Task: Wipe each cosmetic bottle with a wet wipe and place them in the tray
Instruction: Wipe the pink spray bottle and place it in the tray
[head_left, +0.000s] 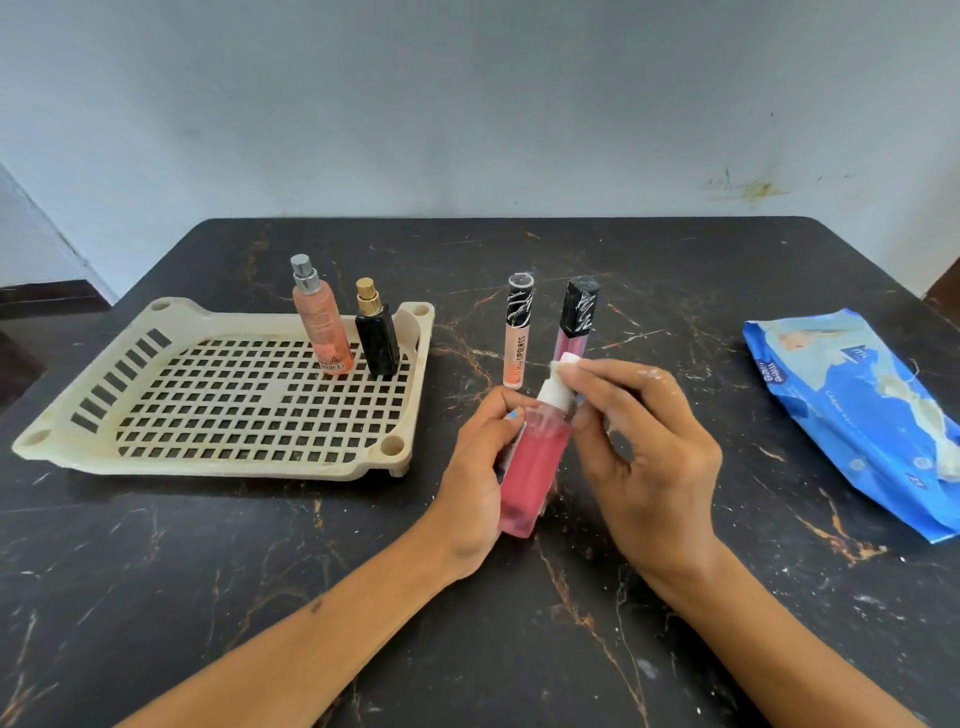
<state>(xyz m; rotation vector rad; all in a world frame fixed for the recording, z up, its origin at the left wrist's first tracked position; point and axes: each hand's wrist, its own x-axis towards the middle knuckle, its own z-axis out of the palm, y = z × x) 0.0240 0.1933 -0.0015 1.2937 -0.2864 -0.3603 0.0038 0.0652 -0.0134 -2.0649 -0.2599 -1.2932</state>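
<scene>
Right now the left hand (480, 467) curls round the body of a pink bottle (530, 467), thumb on its front face, holding it tilted above the table (260, 571). Against the bottle's white spray top, the right hand (649, 452) pinches a small white wet wipe (563, 366) between thumb and forefinger, the other fingers loosely bent below.

Just beyond both hands stand two lip gloss tubes: a peach one (518, 338) and, to its right, a pinkish one with a black cap (577, 317), partly hidden behind the wipe. Well off to the left of the left hand sits a cream slotted tray (156, 447), with an orange spray bottle (322, 322) and a black bottle with a gold cap (376, 335) upright at its far right corner. Far to the right of the right hand lies a blue wipes packet (857, 410).
</scene>
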